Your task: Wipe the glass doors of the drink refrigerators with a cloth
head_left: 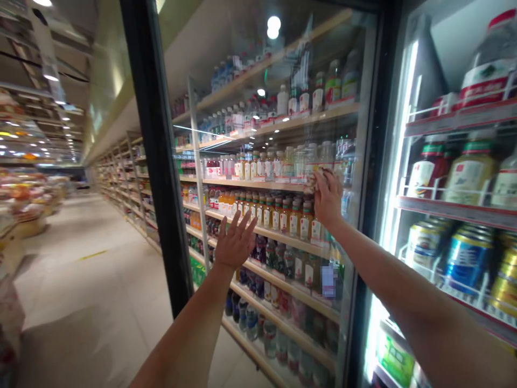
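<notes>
1. At the open glass door (210,59), the right hand (328,198) grasps a crumpled cloth (311,183) between its fingers, at the pane near the door's right side.
2. Lower and to the left, the left hand (235,242) is empty, its fingers spread towards the glass; whether it touches the pane cannot be told.
3. Rows of bottles (283,216) on pale shelves show in the glass, behind both hands.
4. To the right of the door, a lit cooler (452,210) holds more bottles, with cans (468,253) on the shelf below them.
5. On the left, a pale floor (117,280) runs beside long shelving (121,167).
</notes>
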`<state>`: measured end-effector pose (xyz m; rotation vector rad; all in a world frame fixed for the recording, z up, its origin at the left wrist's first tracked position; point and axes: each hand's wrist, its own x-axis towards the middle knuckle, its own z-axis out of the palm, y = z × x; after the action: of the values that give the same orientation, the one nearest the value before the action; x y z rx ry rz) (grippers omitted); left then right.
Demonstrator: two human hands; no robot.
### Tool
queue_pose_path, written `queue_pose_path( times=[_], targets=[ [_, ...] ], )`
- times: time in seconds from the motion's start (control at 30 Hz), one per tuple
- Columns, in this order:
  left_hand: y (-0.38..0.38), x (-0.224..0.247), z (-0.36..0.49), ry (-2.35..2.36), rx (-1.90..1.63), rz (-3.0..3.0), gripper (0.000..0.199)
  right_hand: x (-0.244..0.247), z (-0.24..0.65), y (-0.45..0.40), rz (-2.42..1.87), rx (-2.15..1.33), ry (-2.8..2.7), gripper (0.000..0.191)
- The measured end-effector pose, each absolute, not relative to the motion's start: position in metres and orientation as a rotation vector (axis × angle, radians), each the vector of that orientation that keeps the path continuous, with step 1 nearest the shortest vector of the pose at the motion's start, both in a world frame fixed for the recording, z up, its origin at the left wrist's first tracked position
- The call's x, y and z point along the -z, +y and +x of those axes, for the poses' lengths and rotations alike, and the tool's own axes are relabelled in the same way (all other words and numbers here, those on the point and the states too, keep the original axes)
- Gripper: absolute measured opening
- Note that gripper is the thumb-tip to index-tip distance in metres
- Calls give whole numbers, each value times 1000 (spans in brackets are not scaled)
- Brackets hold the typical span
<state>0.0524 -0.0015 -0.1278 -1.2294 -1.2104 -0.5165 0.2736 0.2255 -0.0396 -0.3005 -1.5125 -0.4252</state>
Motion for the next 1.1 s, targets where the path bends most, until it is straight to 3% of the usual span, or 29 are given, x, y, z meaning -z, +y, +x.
queue_pose_path(
  times=[0.1,0.27,0.37,0.47,0.6,0.83,0.93,1.1],
  targets=[
    [-3,128,53,-1239,510,-1238,76,43,257,212,-328,358,-1454,51],
    [-5,131,52,-1264,504,-1254,72,129,252,197,-209,476,-1656,53],
    [-4,131,53,-1260,511,-1249,72,156,262,196,-182,527,-1784,51],
    [-3,131,53,-1242,524,-1246,73,137,270,198,-177,583,-1882,44],
    [-2,131,51,-1232,529,-1248,73,76,270,202,-206,586,-1804,39],
    [-3,130,49,-1240,499,-1250,61,-12,248,197,-214,442,-1667,45],
    [-3,130,49,-1248,494,-1248,58,-13,242,192,-218,441,-1670,49],
    [-1,130,49,-1240,505,-1253,58,32,247,193,-153,564,-1797,50]
  ],
)
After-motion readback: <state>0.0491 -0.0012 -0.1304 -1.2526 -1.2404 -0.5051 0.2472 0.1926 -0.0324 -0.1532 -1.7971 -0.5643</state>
